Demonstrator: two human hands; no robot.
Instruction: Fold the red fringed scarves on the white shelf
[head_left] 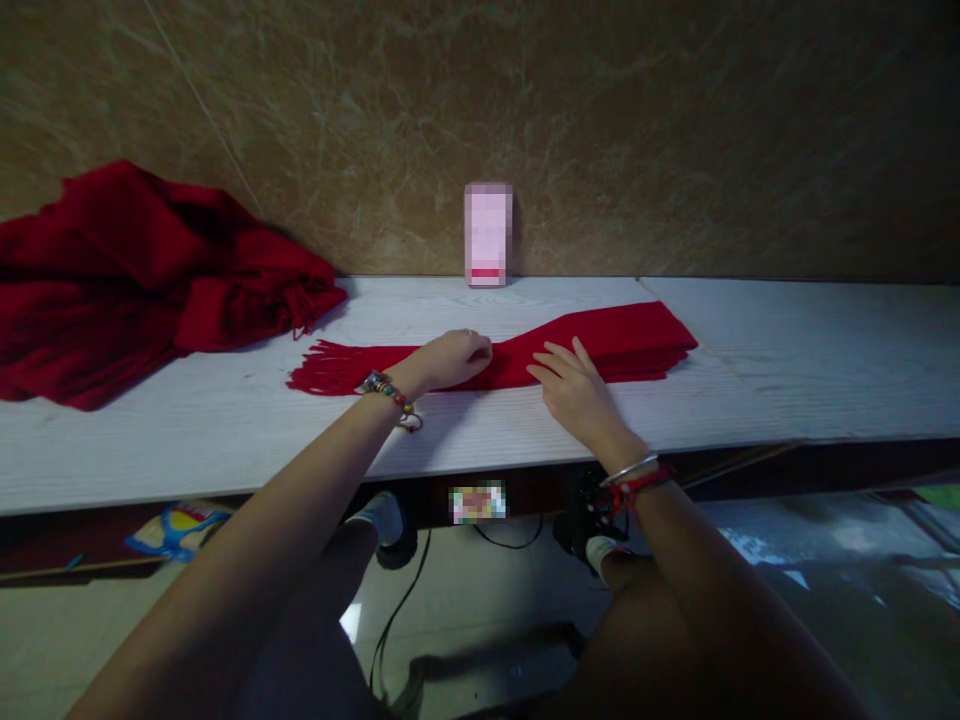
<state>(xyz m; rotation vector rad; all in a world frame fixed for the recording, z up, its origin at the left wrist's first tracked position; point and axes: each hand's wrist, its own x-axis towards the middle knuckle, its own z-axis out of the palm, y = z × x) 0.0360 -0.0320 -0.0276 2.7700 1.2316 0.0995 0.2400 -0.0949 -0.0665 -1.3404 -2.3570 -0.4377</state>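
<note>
A long red scarf [637, 335] with a fringe at its left end lies folded into a narrow strip across the white table [225, 440]. My left hand [454, 360] rests on the middle of the scarf with its fingers curled and pinching the cloth. Just to its right, my right hand [574, 385] lies flat on the scarf with the fingers stretched out. A beaded bracelet is on my left wrist, and a metal bangle and red bands are on my right.
A heap of red scarves [135, 280] lies at the table's far left. A small pink box [487, 235] stands against the brown marbled wall. Under the table are cables, my feet and a colourful packet [176, 530] on the floor.
</note>
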